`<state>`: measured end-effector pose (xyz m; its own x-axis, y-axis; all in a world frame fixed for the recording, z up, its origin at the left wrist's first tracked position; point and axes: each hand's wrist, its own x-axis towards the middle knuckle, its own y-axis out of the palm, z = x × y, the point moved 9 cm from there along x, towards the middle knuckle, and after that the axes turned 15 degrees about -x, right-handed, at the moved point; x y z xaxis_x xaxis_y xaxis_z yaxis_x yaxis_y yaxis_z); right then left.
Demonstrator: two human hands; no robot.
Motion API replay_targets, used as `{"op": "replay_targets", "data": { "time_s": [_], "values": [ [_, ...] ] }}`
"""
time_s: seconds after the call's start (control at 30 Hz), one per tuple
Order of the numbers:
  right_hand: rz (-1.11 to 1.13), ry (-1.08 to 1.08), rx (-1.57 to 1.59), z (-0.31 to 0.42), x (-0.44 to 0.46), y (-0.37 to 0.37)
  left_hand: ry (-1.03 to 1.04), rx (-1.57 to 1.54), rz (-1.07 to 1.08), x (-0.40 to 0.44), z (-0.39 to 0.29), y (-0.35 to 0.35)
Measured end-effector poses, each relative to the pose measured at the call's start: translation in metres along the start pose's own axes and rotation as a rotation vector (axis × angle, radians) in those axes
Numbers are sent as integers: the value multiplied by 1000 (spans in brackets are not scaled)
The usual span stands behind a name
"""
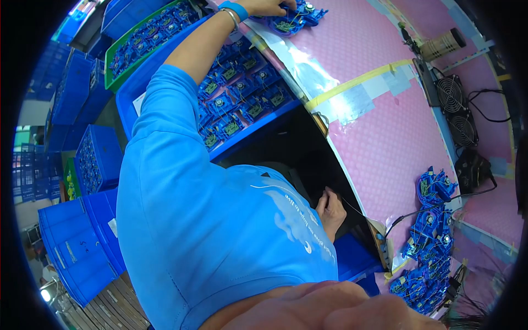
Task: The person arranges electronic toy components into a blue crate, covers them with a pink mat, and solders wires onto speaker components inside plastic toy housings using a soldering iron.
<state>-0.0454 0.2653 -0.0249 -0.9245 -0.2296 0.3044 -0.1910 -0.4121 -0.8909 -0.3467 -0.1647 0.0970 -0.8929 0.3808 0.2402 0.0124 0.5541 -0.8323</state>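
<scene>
My left hand (268,6), with a blue band and a metal bangle at the wrist, reaches to the far end of the pink table (379,143). Its curled fingers grip a blue plastic assembly with a circuit board and wires (291,21); the frame's top edge cuts off part of the hand. Low beside my torso, at the table's near edge, is my right hand (331,212). Its fingers are bent together, and what they hold, if anything, is hidden. Below my left forearm a blue crate (253,127) holds rows of similar assemblies.
More blue assemblies (429,236) are heaped on the table with a black cable across them. Fans (452,94) and a beige cylinder (443,45) line the far side. A green tray (111,82) and stacked blue bins (77,242) stand at the left.
</scene>
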Motion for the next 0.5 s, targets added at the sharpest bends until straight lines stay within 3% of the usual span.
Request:
{"op": "replay_targets", "data": {
  "time_s": [0.1, 0.2, 0.27, 0.37, 0.5],
  "values": [
    [-1, -12, -7, 0, 0, 0, 16, 127, -20, 6, -4, 2],
    [34, 19, -9, -1, 0, 3, 27, -39, -91, 1, -14, -2],
    [27, 2, -15, -1, 0, 4, 38, 76, -125, -5, -13, -3],
    [21, -13, -15, 0, -1, 2, -101, 25, -171, -43, -15, -24],
    [20, -50, -10, -1, -1, 5, -342, -2, -341, -161, -6, -77]
  ]
}}
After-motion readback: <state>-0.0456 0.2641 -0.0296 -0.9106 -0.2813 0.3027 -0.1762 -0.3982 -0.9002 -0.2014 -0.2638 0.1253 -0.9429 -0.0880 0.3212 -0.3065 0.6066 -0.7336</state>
